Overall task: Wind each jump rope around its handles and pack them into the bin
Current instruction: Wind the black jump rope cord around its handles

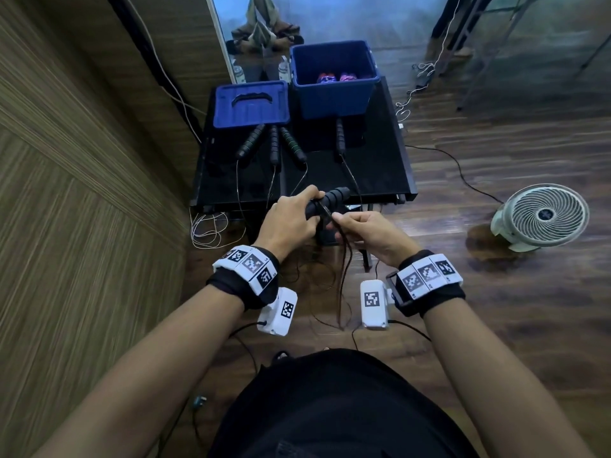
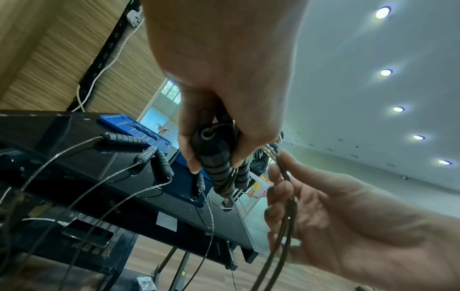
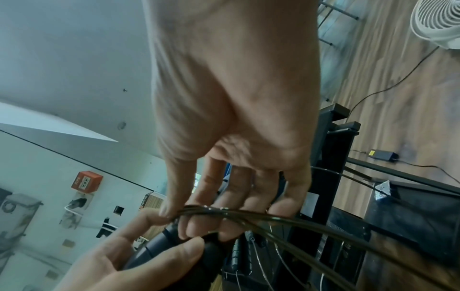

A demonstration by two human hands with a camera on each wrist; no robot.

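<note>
The left hand is curling round a pair of black ribbed handles, held side by side above the near edge of the table. The thumb is lying along the top and the fingers are wrapping underneath, so the handles are pointing away and to the right, tilted slightly upward. From the left wrist view the fingertips are pressing on the handles' end caps, and a few turns of cord are lying between the two handles.

The right hand is sitting just right of the left, palm turned inward. Its thumb and forefinger are pinching several strands of the cord close to the handles, with the other fingers loosely bent beneath. The strands are hanging down between the forearms toward the floor. Both forearms are reaching forward at about the same height, wrists bent slightly inward.

On the table four more handles are lying with thin cords trailing over the near edge. The blue bin is standing at the far side with coloured bundles in it, and its lid is lying flat just left of it. A white fan is standing on the floor to the right.
</note>
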